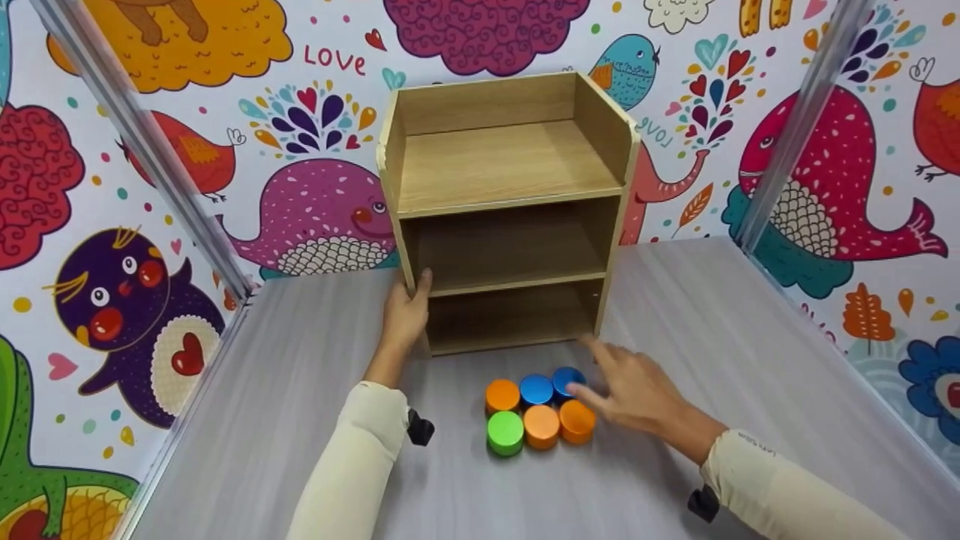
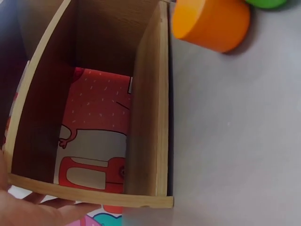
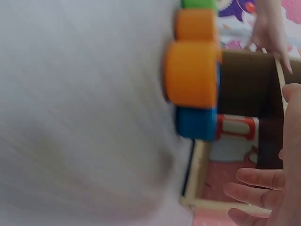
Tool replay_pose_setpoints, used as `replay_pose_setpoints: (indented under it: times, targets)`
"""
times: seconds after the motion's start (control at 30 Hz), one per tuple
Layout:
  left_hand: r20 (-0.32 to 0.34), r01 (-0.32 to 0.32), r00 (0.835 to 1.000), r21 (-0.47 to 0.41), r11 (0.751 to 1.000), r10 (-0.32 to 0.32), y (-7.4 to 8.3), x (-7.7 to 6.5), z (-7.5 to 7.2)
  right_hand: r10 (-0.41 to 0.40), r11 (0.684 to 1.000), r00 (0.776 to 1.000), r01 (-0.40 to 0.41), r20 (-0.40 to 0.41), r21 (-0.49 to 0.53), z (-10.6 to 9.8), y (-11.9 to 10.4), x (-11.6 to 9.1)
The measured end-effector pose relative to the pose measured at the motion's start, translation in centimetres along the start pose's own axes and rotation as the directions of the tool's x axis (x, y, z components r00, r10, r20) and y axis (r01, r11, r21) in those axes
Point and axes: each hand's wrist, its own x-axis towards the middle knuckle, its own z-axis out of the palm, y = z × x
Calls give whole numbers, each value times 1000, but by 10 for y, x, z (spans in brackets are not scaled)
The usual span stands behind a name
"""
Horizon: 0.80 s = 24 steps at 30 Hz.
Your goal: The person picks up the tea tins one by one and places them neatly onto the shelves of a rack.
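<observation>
"Which step are we on?"
"Steadying the three-tier wooden shelf (image 1: 510,169) behind six short cylinders (image 1: 541,424), we'd judge: our left hand (image 1: 405,315) grips its side; our right hand (image 1: 637,386) has fingers extended, perhaps touching it."
"Next move?"
"Likely a firm right-side hold."

I am wearing sleeves (image 1: 352,450) that are looking like soft, matt cloth. The shelf (image 1: 510,169) I am gripping is showing smooth, low-sheen wood grain, solid or laminate, I cannot tell. The blue cylinders (image 1: 536,390) are gleaming with a glossy, metallic finish; the orange cylinders (image 1: 577,424) and green cylinder (image 1: 505,433) are looking smooth and satiny. The tabletop (image 1: 300,390) is appearing smooth, matt and wood-streaked, while corner strips (image 1: 787,135) are shining like metal.
</observation>
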Motion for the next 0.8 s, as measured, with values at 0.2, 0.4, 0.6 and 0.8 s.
replay_pose_setpoints:
  times: [0.2,0.4,0.6,0.8]
  targets:
    - [29,-5,1000,-38,999,6,-6,4,2,-136,988,990,138,42,-70,18,-4,-17]
    - [42,-41,998,-77,996,44,-11,5,5,-169,976,982,179,86,-126,25,-2,-29]
    - [35,-61,997,-103,993,65,-17,7,4,-222,966,970,233,101,-111,28,-4,-33]
    - [26,-54,998,-137,989,58,-19,6,6,-243,959,964,256,111,-120,28,-5,-32]
